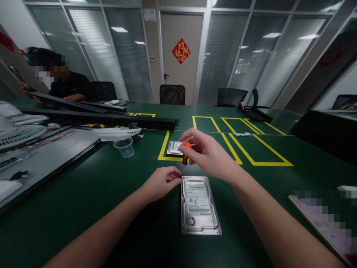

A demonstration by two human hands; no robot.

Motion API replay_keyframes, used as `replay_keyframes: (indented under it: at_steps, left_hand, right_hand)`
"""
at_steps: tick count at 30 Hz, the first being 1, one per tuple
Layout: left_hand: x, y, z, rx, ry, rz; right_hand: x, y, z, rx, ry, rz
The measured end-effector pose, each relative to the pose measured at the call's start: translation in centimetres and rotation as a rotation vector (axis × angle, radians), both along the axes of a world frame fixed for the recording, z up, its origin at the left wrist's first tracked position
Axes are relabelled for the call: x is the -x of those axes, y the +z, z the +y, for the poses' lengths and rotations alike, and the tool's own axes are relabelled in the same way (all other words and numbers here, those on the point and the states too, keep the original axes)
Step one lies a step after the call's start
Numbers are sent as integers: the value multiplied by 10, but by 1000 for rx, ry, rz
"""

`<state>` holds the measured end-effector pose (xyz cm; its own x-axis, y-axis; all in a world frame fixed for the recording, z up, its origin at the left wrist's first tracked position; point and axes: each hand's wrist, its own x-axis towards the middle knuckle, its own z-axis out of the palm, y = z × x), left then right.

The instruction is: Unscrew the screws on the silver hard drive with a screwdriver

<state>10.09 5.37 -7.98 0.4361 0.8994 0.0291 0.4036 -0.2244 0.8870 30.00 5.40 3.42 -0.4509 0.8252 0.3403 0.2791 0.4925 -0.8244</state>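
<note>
A silver hard drive [198,206] lies flat on the green table, its labelled face up. My right hand [202,150] is closed round the orange and black handle of a screwdriver [185,160], held upright over the drive's far left corner. Its thin shaft points down at that corner, where the tip is too small to make out. At the same corner, the fingertips of my left hand [166,182] are bent together beside the shaft; what they pinch, if anything, is hidden. Beyond my hands sits a second, smaller-looking hard drive [173,148], partly covered by my right hand.
A clear plastic cup [124,147] and a white basket [117,133] stand to the left, near a large grey panel [61,156] and long black bars [134,121]. Yellow tape [273,163] marks rectangles. A person [69,83] sits at the far left. A tablet-like object [309,219] lies right.
</note>
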Motion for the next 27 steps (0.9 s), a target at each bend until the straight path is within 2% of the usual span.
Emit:
replay_keyframes:
  at_steps: [5,10,13,16,21,27]
  left_hand:
    - [0,0,0,2,2,-2]
    - [1,-2,1,-3,-5,-16]
    - [1,-2,1,-10,-2,-2]
    - [0,-1,1,-10,0,-3]
    - [0,-2,1,-6,3,-11]
    - [1,-5,1,4,-7,-25]
  right_hand:
    - [-1,2,2,56,39,-53]
    - [1,1,1,107,-49,1]
    - [2,1,-1,98,-75,49]
    - [2,2,-1,65,-30,120]
    - [0,4,1,58,34,19]
    - [-1,5,2,107,10,-7]
